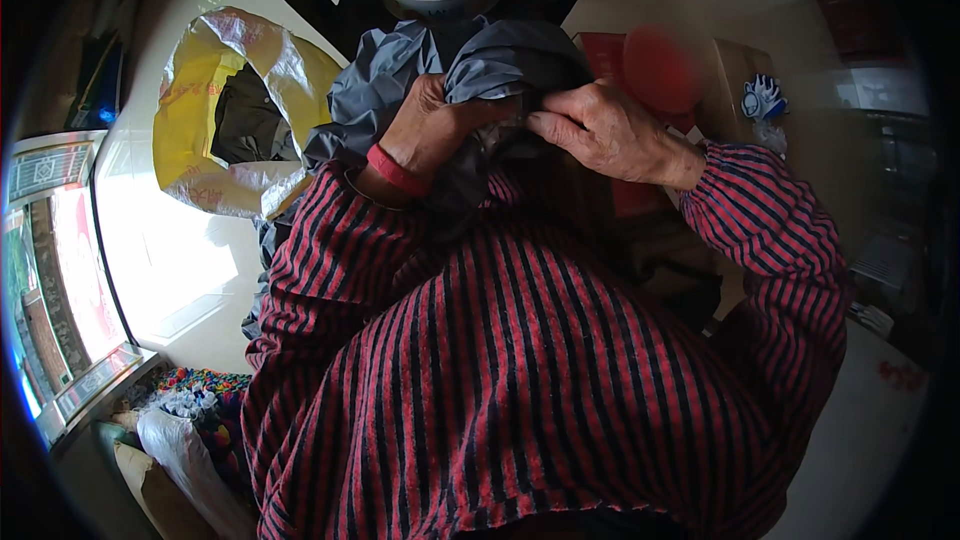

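Bunched dark grey fabric (385,80), thin and slightly shiny, lies over my lap and up against a black chair. My left hand (425,130), with a red band (398,172) at its wrist, is closed on a fold of it. Close beside, my right hand (605,135) has its thumb and fingers pressed together at the fabric's edge. Whatever small thing is between those fingertips is too dark and hidden to make out. Both sleeves are red and black striped.
On the black chair (340,5) ahead stands a white bowl (440,10) holding small dark and pale pieces. A yellow bag (180,130) with dark cloth (252,120) inside sits left. To the right are a red round object (660,70), a cardboard box (730,65) and a blue-white bundle (763,97).
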Demonstrator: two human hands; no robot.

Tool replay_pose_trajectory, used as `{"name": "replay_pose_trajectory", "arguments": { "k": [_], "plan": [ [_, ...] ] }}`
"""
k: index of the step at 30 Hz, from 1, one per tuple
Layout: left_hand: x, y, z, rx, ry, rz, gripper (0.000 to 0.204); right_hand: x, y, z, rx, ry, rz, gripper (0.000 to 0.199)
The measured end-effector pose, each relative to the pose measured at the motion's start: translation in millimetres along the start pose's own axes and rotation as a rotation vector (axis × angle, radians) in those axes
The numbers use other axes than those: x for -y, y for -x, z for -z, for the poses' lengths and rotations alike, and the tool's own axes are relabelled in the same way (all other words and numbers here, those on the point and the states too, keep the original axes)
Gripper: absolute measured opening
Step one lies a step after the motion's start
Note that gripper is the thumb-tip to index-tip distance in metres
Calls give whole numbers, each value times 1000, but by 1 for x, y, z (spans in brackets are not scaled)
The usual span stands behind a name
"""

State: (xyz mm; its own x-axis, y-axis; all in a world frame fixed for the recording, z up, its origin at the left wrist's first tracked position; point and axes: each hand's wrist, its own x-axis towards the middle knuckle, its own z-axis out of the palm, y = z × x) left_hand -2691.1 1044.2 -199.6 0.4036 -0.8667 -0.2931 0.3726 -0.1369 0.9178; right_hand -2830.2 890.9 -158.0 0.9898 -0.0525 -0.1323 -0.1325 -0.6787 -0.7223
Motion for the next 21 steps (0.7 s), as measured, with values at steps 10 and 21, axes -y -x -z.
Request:
{"name": "replay_pose_trajectory", "arguments": {
  "k": [10,21],
  "plan": [
    [4,4,12,25,261,148,20,-19,-9,-8,-65,-350,13,18],
    [22,17,17,-30,707,286,25,-30,-37,-56,-323,-519,108,11]
  ]
}}
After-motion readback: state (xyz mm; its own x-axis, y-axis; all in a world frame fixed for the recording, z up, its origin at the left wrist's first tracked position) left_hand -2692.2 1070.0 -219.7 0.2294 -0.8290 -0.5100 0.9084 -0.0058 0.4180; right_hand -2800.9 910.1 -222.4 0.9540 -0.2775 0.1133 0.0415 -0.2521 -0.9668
